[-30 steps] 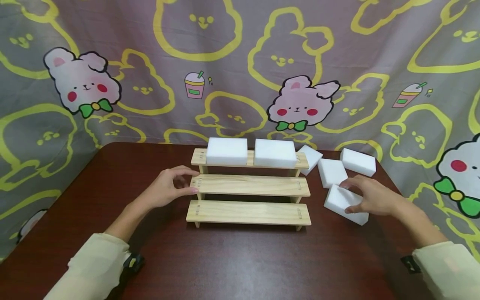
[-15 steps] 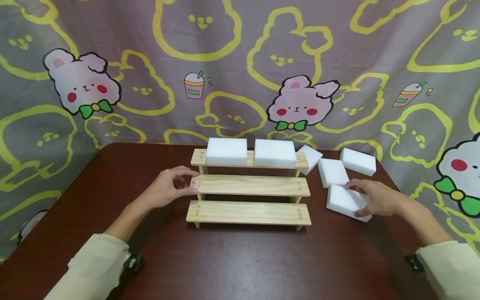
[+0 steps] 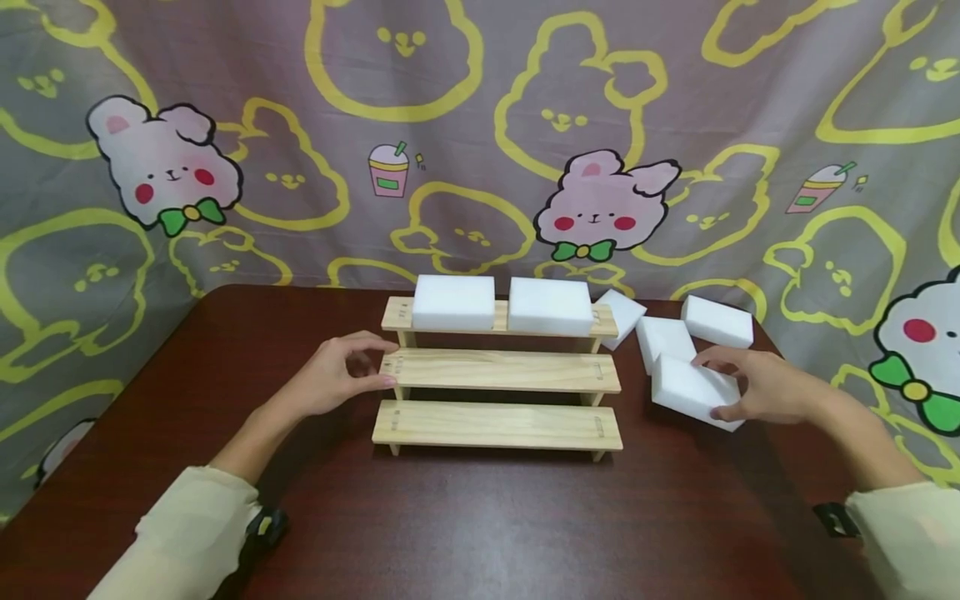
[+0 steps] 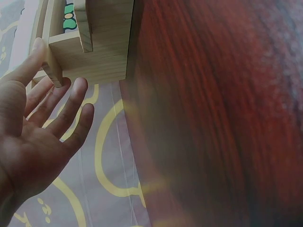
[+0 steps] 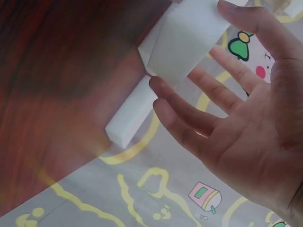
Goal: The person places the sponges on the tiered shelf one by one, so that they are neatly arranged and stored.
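Block (image 3: 688,385) in right fingers (image 3: 726,358) — shelf (image 3: 498,371) beside, blocks (image 3: 666,337) behind

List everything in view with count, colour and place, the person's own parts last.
table: one, dark red-brown, under everything set out
cloth: one, greyish with yellow outlines and rabbit prints, hanging behind the table
tiered stand: one, pale wood, central on the table
upper blocks: two, white, side by side on the top tier
loose blocks: three, white, right of the tiered stand
held block: one, white, in the right grip
black wrist items: two, black, by the cuffs
sleeves: two, cream, lower left and right
left grip: one, bare, at the middle tier's left end
right grip: one, bare, near the loose blocks
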{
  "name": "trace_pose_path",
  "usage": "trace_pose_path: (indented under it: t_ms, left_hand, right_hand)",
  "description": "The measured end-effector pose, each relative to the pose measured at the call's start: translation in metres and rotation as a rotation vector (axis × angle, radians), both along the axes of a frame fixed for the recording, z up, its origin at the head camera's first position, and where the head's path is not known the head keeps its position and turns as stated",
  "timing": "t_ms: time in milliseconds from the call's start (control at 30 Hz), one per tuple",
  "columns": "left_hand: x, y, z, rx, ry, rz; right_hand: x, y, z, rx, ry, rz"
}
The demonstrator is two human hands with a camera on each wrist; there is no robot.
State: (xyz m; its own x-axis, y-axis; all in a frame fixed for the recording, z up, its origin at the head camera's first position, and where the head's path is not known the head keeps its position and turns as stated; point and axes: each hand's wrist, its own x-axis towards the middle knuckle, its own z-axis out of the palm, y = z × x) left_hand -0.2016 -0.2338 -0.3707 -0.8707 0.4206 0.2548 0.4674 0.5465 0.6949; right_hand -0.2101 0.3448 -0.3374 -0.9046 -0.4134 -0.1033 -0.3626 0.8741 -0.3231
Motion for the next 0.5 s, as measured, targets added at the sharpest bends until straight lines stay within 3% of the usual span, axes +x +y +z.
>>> trace_pose_path:
  t_ms: [500]
  left_hand:
    - [0.001,-0.001,0.001,0.008,-0.013,-0.003]
  right_hand:
    - [0.006,-0.003,0.016,-0.102,-0.020,0.025]
